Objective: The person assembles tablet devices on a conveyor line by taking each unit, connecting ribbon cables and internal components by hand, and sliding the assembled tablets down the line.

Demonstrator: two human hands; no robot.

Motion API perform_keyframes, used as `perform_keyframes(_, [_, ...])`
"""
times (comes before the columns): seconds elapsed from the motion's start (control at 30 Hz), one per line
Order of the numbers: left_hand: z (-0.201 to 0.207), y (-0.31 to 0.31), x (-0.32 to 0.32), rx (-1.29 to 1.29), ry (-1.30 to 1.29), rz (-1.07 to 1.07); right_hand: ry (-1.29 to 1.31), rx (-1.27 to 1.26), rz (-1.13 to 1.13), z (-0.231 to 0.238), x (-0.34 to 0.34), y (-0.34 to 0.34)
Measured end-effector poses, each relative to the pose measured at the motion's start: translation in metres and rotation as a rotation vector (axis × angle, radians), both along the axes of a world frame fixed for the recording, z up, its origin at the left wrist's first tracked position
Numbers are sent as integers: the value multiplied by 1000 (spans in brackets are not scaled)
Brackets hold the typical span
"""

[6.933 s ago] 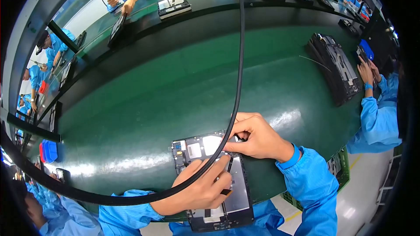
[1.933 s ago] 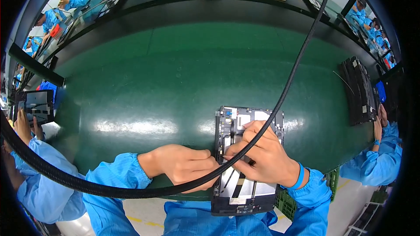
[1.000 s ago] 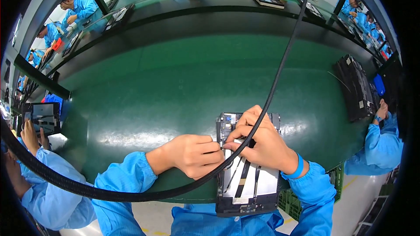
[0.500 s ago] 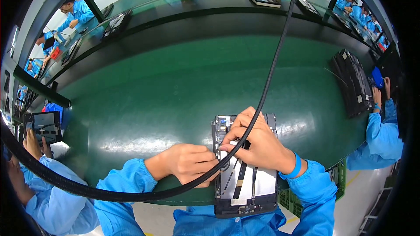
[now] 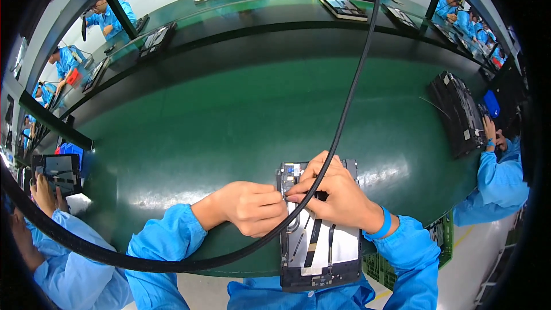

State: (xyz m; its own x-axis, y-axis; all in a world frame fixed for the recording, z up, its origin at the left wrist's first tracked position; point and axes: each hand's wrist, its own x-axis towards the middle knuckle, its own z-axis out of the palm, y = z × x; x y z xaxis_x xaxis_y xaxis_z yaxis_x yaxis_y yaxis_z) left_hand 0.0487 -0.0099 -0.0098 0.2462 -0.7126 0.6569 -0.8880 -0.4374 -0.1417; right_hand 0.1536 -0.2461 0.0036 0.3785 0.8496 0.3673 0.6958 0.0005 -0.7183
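An opened tablet (image 5: 321, 247) lies at lower centre, long axis running up the frame, beneath the right hand (image 5: 338, 198), with the left hand (image 5: 252, 209) at its left edge, both with fingertips together, anything pinched hidden.

I'm watching the green table (image 5: 229, 115): opened tablet (image 5: 322, 241) overhanging its near edge, dark device stack (image 5: 457, 113) at right!

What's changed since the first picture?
The left hand has moved left, from across the open tablet to its left edge. The right hand has gone from the tablet's top right across to its left side. At right, the black stack stays on the table.
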Motion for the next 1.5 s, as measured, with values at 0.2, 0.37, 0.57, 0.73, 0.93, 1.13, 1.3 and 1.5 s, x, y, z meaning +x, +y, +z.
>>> perform_keyframes(0.2, [0, 4, 8, -43, 24, 45, 18, -7, -5, -3, 2, 3])
perform_keyframes(0.37, [-4, 4, 7, -46, 36, 49, 13, -98, 48, 7, 14, 9])
perform_keyframes(0.57, [-1, 6, 2, 3, -28, 99, 119, -135, 59, 14, 18, 14])
perform_keyframes(0.73, [-4, 5, 2, -6, -6, 76, 149, -130, 15, 14, 16, 12])
perform_keyframes(0.93, [0, 4, -1, -84, 99, 95, 121, -96, 14, 18, 11, 14])
perform_keyframes(1.13, [-3, 6, 3, -156, 204, 117, 89, -130, 52, 13, 19, 15])
perform_keyframes(1.3, [-1, 6, 3, -175, 218, 103, 0, -159, 121, 14, 23, 15])
perform_keyframes(1.5, [-2, 7, 3, -200, 235, 105, -97, -206, 188, 25, 25, 17])
